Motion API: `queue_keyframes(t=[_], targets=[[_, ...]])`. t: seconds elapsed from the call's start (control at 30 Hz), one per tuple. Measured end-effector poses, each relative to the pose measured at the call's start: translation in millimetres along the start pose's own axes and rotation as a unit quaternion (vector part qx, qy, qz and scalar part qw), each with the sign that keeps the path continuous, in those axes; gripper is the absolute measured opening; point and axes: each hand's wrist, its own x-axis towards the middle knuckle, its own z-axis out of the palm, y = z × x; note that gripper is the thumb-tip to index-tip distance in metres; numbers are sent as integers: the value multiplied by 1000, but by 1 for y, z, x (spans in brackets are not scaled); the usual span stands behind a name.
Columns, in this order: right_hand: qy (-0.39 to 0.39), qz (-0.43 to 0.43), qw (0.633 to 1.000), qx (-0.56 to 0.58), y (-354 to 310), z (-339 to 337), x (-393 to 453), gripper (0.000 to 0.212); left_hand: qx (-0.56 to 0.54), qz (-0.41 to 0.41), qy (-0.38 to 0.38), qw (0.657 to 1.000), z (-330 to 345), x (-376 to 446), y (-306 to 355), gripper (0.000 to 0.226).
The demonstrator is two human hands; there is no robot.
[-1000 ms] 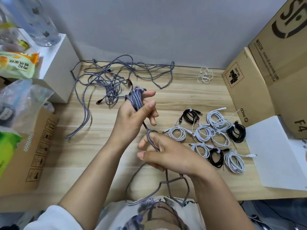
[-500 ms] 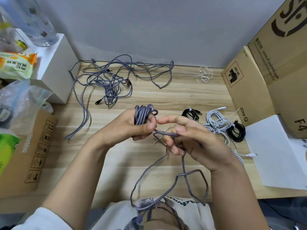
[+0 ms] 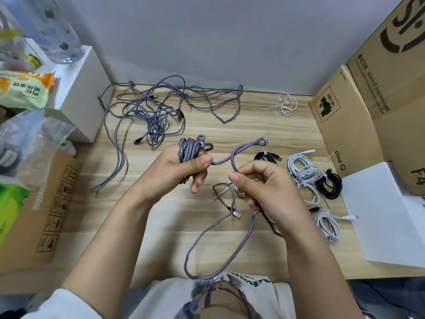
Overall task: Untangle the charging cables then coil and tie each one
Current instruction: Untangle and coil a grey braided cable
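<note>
So the grey braided cable (image 3: 232, 157) is mid-coil above the wooden desk (image 3: 264, 125). The left hand (image 3: 181, 171) has its fingers curled round the bundle of loops (image 3: 189, 149), thumb clamping it. The right hand (image 3: 264, 187) pinches the free run just beside it, with a loose bend poking up above. The rest droops toward the lap, and the USB plug (image 3: 236, 214) dangles between the wrists.

Braided stuff like this looks light and floppy but springy, so I'd guess the loops pop open if the thumb lets up. Best grip is probably right near the bundle.

Behind it, the tangled grey cables (image 3: 151, 109) wait. Finished coils (image 3: 305, 169) sit to the right, partly hidden by the right hand, so I can't count them. The far plug of this cable isn't visible.
</note>
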Motion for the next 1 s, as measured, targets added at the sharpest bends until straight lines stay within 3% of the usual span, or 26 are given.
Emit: queue_keyframes(t=[0.13,0.3,0.37,0.43,0.53,0.6,0.67,0.73,0.83,0.9,1.0], targets=[[47,-113,975,-188,2,-1,0,23,27,-44,15,999,4,0,1,31],[37,-156,944,-287,2,5,0,20,118,-52,-40,991,10,-3,3,20],[85,-179,932,-303,-1,2,2,22,152,-47,-56,986,8,-3,2,13],[163,-206,906,-331,-6,-4,3,25,164,-55,-67,983,3,-5,1,21],[228,-242,859,-389,-10,-10,7,22,92,-56,-112,988,-1,-10,10,16],[183,-248,861,-404,-6,-10,15,19,23,-48,-128,990,-4,-12,16,17],[64,-261,877,-398,3,-7,23,14,-54,-34,-113,991,-4,-11,17,15],[-55,-261,902,-339,10,-1,26,11,-112,-34,-59,991,-2,-8,15,15],[-164,-223,934,-227,13,7,15,13,-137,-36,56,988,2,-2,11,14],[-193,-231,939,-167,10,10,6,10,-118,-40,100,987,1,0,5,17],[-142,-200,967,-64,2,7,-3,49,-73,-52,73,993,-2,-2,-2,10]])
